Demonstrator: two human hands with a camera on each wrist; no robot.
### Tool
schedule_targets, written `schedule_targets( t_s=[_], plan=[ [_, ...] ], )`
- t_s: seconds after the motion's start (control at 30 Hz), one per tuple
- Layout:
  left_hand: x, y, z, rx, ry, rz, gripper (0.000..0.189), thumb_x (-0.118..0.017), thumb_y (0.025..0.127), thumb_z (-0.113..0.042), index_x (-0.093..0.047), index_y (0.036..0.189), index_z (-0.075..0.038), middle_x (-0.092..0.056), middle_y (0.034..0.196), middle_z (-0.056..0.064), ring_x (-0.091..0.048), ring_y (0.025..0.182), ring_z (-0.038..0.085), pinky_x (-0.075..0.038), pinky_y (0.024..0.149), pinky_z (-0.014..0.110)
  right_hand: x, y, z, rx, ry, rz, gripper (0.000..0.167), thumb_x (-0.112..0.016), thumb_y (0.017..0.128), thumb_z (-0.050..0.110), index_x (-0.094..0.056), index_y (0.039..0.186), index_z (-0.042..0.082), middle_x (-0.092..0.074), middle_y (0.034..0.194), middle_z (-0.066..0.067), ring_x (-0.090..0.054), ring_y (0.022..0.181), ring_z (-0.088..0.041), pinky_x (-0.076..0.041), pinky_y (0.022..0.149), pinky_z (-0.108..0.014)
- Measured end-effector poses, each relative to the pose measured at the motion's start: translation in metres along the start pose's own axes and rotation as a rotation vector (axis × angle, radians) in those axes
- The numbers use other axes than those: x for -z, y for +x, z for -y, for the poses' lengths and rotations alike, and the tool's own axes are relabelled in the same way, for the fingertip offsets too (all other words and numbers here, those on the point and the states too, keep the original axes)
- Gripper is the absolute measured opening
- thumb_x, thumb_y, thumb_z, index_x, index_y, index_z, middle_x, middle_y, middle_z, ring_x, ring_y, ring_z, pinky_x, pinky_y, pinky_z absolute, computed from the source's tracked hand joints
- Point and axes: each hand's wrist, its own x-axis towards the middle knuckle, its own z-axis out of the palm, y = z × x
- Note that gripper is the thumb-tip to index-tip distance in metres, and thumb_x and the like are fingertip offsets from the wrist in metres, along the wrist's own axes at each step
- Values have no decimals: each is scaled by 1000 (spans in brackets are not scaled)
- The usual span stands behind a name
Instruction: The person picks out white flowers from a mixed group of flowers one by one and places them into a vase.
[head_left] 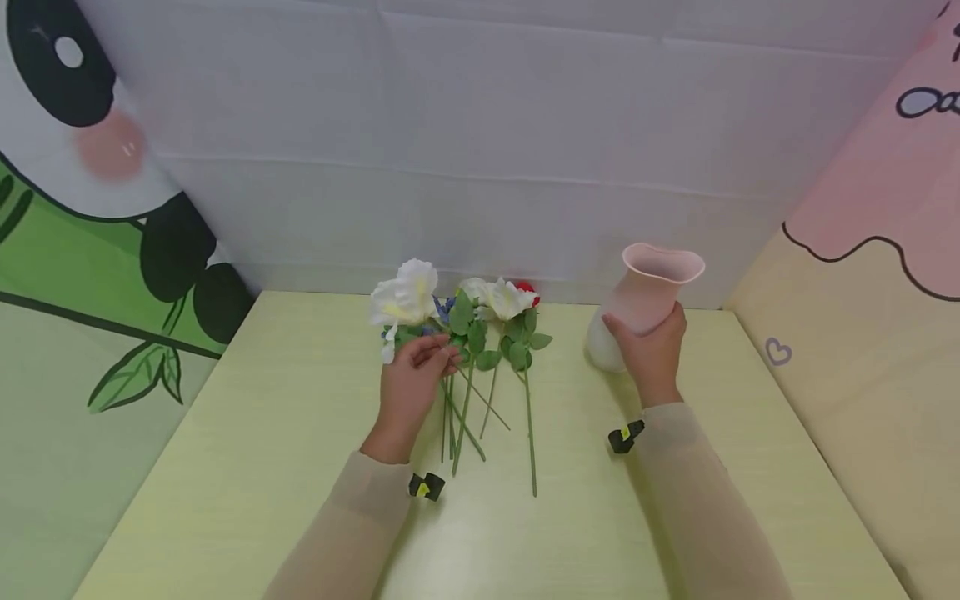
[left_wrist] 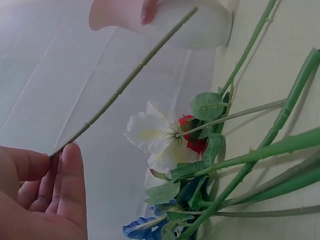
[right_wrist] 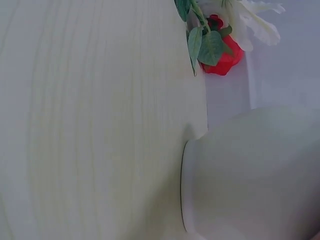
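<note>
My left hand (head_left: 416, 371) is raised over the left part of a bunch of artificial flowers. Between thumb and fingertips it pinches a thin green flower stem (left_wrist: 117, 92), whose bare end points toward the vase in the left wrist view. A large white flower (head_left: 408, 296) shows just behind this hand; whether it belongs to the pinched stem I cannot tell. My right hand (head_left: 652, 354) grips a vase (head_left: 637, 304) around its middle. The vase is pink at its wavy mouth and white below, and its lower part (right_wrist: 250, 175) fills much of the right wrist view.
On the pale wooden table (head_left: 300, 458) lie several stems with white blooms (head_left: 498, 296), a red rose (right_wrist: 225, 55) and blue flowers (left_wrist: 145, 227), heads toward the back. A whitish cloth wall (head_left: 487, 125) rises behind; printed panels stand at both sides.
</note>
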Motion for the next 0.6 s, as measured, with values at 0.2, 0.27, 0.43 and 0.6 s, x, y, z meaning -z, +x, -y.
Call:
schedule_targets(
  t_s=[0.2, 0.27, 0.43, 0.6],
  plan=[
    [5, -6, -7, -88, -3, 2, 21, -62, 101, 3, -65, 122, 6, -69, 111, 27, -71, 101, 37, -61, 88, 42, -4, -7, 1, 8, -5, 7, 109, -94, 73, 43, -28, 156, 14, -41, 147, -7, -48, 126, -23, -40, 111, -47],
    [8, -6, -10, -107, 5, -7, 21, -62, 101, 2, -65, 121, 6, -70, 109, 25, -72, 97, 31, -61, 87, 39, -6, -10, 2, 11, 1, 6, 109, -94, 73, 42, -29, 155, 14, -42, 146, -6, -48, 125, -23, -41, 110, -46],
    [14, -8, -17, -122, 15, -16, 22, -61, 101, 2, -64, 123, 6, -71, 110, 22, -73, 96, 25, -61, 88, 36, -9, -19, 3, 40, 38, -8, 105, -95, 72, 38, -33, 153, 15, -46, 143, -4, -50, 122, -21, -42, 107, -45],
    [20, -16, -28, -97, 11, -23, 23, -61, 103, 0, -64, 125, 4, -69, 114, 25, -72, 97, 24, -60, 90, 38, -13, -33, 5, 66, 46, -28, 102, -96, 72, 36, -35, 151, 13, -45, 142, -5, -50, 122, -23, -42, 104, -48]
  ],
)
